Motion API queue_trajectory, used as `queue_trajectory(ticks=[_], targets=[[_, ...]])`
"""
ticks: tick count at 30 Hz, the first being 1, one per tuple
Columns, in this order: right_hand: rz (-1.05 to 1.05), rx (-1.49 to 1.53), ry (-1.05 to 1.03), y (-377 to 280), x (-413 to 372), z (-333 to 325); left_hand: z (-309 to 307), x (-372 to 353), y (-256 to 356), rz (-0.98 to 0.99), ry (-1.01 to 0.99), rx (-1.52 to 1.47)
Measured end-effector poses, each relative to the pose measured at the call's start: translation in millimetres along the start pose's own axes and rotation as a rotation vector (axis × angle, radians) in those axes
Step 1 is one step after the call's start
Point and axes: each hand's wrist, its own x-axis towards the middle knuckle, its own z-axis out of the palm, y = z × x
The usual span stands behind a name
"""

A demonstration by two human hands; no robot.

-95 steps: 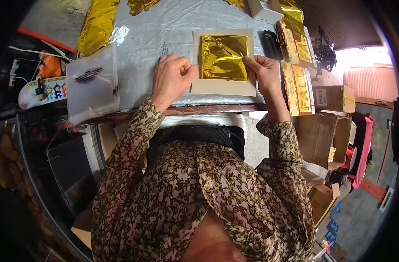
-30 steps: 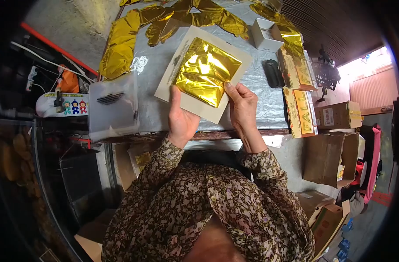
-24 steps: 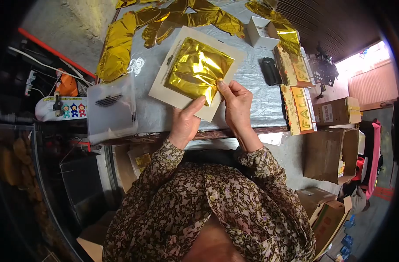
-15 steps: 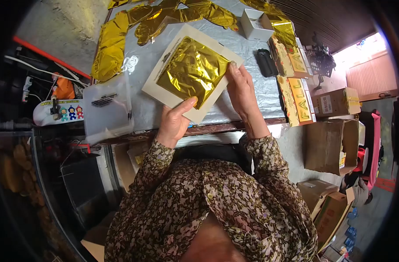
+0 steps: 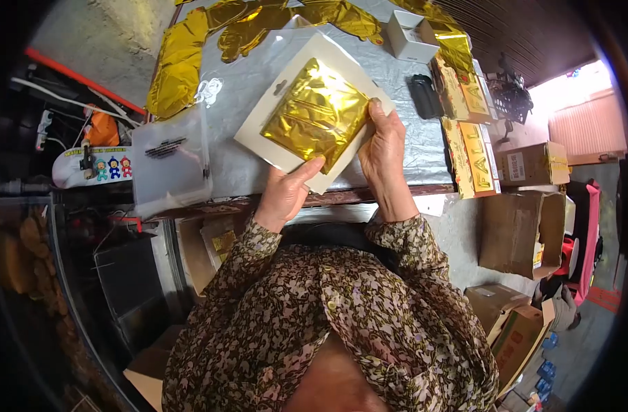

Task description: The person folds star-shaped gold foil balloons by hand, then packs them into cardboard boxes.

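Between both hands, tilted above the table, is a white backing card (image 5: 255, 137) with a hang hole near its left edge. A folded gold foil balloon (image 5: 317, 113) lies flat on the card, and a clear plastic flap sticks out past its top corner. My left hand (image 5: 286, 192) grips the lower edge, thumb on top of the foil and fingers hidden beneath. My right hand (image 5: 384, 147) pinches the right edge, its thumb at the foil's right corner and the other fingers behind the card.
Gold foil balloons (image 5: 176, 72) lie along the table's back and left. A white box (image 5: 411, 38), a black case (image 5: 424, 96) and printed "FALL" packs (image 5: 470, 158) are at the right. At the left sits a clear plastic sleeve (image 5: 169, 172). Cardboard boxes (image 5: 516, 233) stand on the right floor.
The card with the gold foil has shifted slightly right and turned a little. Both hands keep their hold on it. The camera view has moved slightly.
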Motion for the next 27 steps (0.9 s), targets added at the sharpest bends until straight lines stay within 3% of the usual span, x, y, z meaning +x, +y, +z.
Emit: queue_trajectory(ticks=[8, 21, 25, 27], targets=[[-0.146, -0.238, -0.025, 4, 7, -15, 8, -3, -2, -0.066, -0.023, -0.050], [-0.257, -0.118, 0.063, 12, 13, -8, 25, -6, -16, -0.007, -0.114, -0.039], [-0.135, -0.092, -0.133, -3, 3, -11, 19, 0, -8, 0.031, -0.133, -0.021], [0.012, -0.270, -0.179, -2, -2, -23, 19, 1, -4, 0.037, -0.106, -0.034]])
